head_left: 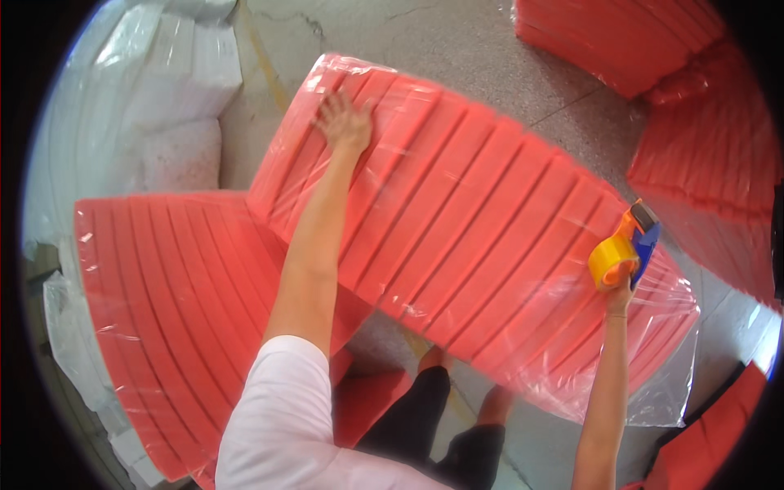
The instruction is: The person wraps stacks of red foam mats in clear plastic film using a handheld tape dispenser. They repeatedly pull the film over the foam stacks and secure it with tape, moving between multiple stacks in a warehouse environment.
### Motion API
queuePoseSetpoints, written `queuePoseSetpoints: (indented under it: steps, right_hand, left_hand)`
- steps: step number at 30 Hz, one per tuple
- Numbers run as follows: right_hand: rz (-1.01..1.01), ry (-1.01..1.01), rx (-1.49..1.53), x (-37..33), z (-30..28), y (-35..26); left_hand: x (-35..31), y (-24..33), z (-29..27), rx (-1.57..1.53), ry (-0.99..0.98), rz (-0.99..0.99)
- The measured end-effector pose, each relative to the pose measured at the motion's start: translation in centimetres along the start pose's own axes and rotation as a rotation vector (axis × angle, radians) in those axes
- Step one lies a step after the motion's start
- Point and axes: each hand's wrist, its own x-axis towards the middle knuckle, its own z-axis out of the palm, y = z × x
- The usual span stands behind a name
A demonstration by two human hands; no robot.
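Left hand [343,122]: released, fingers spread, palm down on the far-left part of a red bundle [457,204], grasping nothing. Right hand [622,294]: grasping a blue-and-orange tape dispenser [645,233] loaded with a yellow tape roll [604,260]; fingers mostly hidden behind roll and dispenser. Dispenser is over the right part of the red bundle; can't tell if it touches the film.

Red bundle is mid-scene, slanting from far left to near right: a row of red slabs, dark gaps between, wrapped in shiny clear film. Loose film end [670,400] sticks out past the slabs at its near-right corner.

Second bundle [155,294] on the left, also red slabs, partly covered in view by the red bundle's left corner and the left arm. Can't tell if one rests on the other.

Far left: white blocks [192,69] under clear wrap. Far right: more red stacks [710,147], also filmed. Near right: another red piece [714,437], partly cut by the view's rim. Grey floor [392,28] with a yellow line [265,61] on the far side. Person's white sleeve [278,392] and dark legwear [408,412] at the near edge.
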Motion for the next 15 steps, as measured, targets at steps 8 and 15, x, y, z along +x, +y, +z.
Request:
queuePoseSetpoints:
  steps: [8, 15]
  right_hand:
    - [0.177, -0.287, 0.487, -11.1, 15.4, -0.3]
    - [0.292, 0.022, 0.321, -11.9, 12.7, 4.4]
  left_hand:
    - [2.0, -14.1, -11.1, 0.118, 0.018, 0.227]
    - [6.2, -23.3, -16.1, 0.342, 0.004, 0.427]
